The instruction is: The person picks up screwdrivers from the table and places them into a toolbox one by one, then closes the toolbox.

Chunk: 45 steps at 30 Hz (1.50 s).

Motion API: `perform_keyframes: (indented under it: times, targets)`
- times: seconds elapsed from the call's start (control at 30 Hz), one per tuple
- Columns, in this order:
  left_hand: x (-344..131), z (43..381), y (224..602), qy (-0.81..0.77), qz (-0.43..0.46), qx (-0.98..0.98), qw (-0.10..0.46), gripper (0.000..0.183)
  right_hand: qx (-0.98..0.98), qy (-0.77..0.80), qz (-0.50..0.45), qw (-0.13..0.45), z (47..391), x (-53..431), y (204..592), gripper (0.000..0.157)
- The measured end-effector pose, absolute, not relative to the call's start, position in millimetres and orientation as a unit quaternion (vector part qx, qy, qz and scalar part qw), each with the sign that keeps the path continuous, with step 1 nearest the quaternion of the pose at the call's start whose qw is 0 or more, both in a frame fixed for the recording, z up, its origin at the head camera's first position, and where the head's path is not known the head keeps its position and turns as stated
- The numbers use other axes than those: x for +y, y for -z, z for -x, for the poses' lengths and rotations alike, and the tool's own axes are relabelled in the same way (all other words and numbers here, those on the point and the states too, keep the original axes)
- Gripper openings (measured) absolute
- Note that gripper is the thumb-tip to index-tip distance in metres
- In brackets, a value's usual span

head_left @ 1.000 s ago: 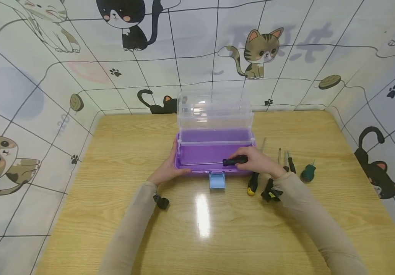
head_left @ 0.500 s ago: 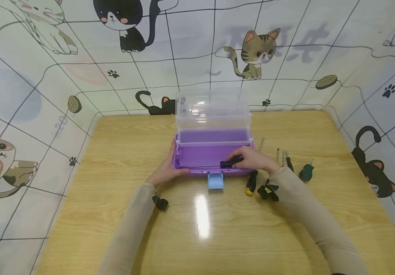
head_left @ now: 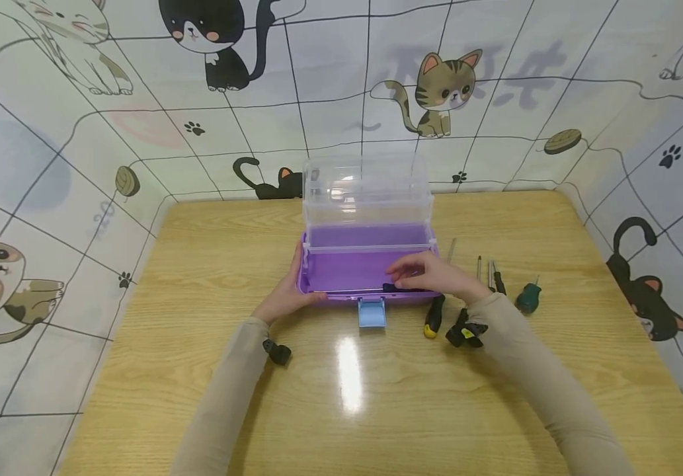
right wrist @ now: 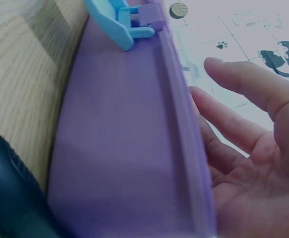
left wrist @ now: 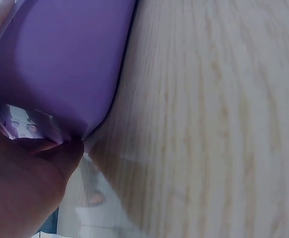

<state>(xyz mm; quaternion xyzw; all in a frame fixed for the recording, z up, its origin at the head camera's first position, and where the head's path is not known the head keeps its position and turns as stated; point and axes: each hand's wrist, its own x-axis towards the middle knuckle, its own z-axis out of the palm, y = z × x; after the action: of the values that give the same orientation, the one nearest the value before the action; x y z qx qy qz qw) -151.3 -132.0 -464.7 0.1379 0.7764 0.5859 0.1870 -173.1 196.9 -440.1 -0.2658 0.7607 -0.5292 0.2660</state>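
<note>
A purple toolbox [head_left: 332,270] stands on the table with its clear lid [head_left: 367,192] raised. Its left end is held by my left hand [head_left: 286,294], thumb on the front rim; in the left wrist view, fingers of the left hand [left wrist: 30,173] wrap the box's corner. A long screwdriver [head_left: 389,287] with a black handle lies inside along the front wall. My right hand [head_left: 436,272] is over the box's right part, just above that handle. In the right wrist view, thumb and fingers of the right hand [right wrist: 253,144] are apart with nothing between them.
A light-blue latch [head_left: 371,313] hangs down at the box's front. Right of the box lie a black-and-yellow screwdriver [head_left: 434,317], several slim screwdrivers [head_left: 499,283] and a stubby green-handled screwdriver [head_left: 528,297]. Cat-patterned walls [head_left: 341,119] enclose the table's back and sides.
The screwdriver has been lowered along the box's front wall, and my right hand has let go of its handle. My left hand keeps its hold on the toolbox.
</note>
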Motion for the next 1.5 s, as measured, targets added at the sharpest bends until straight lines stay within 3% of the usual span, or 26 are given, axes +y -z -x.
perform_keyframes:
  times: [0.53,1.5]
  targets:
    - [-133.6,149.5,462.4,-0.589,-0.132,0.775,0.189,0.119,0.783,0.524,0.229,0.244,164.6,227.4,417.5,0.038]
    - [-130.8,150.4,462.2,-0.578,-0.141,0.783,0.180,0.120,0.813,0.516,0.209,0.170,153.2,265.1,410.1,0.035]
